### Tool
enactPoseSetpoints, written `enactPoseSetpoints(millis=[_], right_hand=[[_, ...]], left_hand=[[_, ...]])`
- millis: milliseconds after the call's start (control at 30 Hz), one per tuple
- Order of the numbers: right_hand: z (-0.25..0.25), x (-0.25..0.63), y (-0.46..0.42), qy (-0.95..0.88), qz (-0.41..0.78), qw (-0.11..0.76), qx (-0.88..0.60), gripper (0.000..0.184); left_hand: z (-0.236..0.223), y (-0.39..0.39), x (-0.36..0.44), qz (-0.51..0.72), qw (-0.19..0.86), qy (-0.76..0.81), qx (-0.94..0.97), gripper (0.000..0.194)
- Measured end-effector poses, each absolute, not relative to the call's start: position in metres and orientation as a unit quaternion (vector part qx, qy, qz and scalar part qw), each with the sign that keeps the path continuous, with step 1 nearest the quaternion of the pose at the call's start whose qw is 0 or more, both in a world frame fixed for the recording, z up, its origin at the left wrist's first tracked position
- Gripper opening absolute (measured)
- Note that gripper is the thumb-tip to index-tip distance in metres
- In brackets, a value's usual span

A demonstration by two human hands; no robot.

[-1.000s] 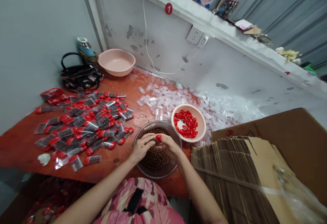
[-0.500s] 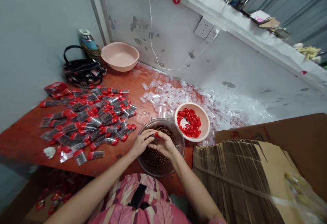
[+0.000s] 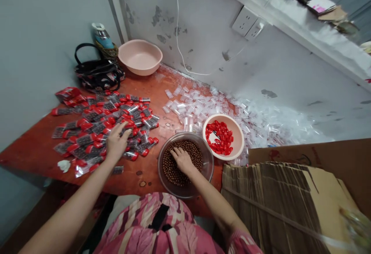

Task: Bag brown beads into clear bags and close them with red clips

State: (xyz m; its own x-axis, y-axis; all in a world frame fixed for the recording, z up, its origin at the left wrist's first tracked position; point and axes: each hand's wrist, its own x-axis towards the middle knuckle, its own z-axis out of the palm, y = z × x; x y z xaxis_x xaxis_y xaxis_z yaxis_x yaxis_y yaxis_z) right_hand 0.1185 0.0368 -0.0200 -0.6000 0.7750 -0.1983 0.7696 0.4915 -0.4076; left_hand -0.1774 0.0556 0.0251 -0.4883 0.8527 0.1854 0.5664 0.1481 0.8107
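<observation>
My left hand (image 3: 116, 143) rests on a heap of small clear packets with red caps (image 3: 98, 124), spread over the left of the red-brown table. Its fingers are stretched out over the packets, and a packet lies under the palm. My right hand (image 3: 181, 159) lies fingers-down in a clear bowl (image 3: 207, 161) filled with small brown beads (image 3: 174, 169). Those fingers are spread across the beads; I cannot make out anything pinched in them. A pink bowl of red caps (image 3: 223, 137) stands just right of the bead bowl.
Several empty clear tubes (image 3: 199, 107) lie scattered along the wall. An empty pink basin (image 3: 140, 57), a black handbag (image 3: 97, 74) and a bottle (image 3: 101, 37) sit at the back left. A stack of flattened cardboard (image 3: 284, 203) fills the right. A wall socket (image 3: 247, 23) is above.
Both hands were together over the bead bowl holding a red-capped packet. Now my left hand has moved left onto the heap of packets, and my right hand has dropped onto the beads.
</observation>
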Motion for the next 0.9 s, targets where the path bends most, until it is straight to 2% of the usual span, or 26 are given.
enactPoseSetpoints(millis=[167, 233, 300, 400, 500, 733, 900], right_hand=[[-0.034, 0.123, 0.047, -0.800, 0.365, 0.117, -0.461, 0.039], [-0.032, 0.129, 0.049, -0.776, 0.381, 0.148, -0.480, 0.038], [-0.025, 0.134, 0.048, -0.729, 0.431, 0.204, -0.492, 0.035], [-0.006, 0.138, 0.041, -0.579, 0.573, 0.328, -0.478, 0.031], [0.016, 0.143, 0.033, -0.490, 0.632, 0.383, -0.462, 0.030], [0.044, 0.169, 0.030, -0.496, 0.593, 0.387, -0.501, 0.026], [0.064, 0.182, 0.035, -0.664, 0.418, 0.370, -0.497, 0.016]], left_hand=[[0.027, 0.036, -0.132, 0.414, 0.255, 0.682, 0.547, 0.036], [0.026, 0.032, -0.106, 0.412, 0.309, 0.640, 0.570, 0.034], [0.024, 0.029, -0.080, 0.409, 0.383, 0.597, 0.574, 0.035], [0.018, 0.028, -0.047, 0.408, 0.545, 0.526, 0.510, 0.046], [0.015, 0.027, -0.025, 0.411, 0.666, 0.467, 0.411, 0.049], [0.022, 0.023, -0.003, 0.407, 0.714, 0.447, 0.353, 0.044], [0.025, 0.024, -0.001, 0.414, 0.714, 0.446, 0.347, 0.041]])
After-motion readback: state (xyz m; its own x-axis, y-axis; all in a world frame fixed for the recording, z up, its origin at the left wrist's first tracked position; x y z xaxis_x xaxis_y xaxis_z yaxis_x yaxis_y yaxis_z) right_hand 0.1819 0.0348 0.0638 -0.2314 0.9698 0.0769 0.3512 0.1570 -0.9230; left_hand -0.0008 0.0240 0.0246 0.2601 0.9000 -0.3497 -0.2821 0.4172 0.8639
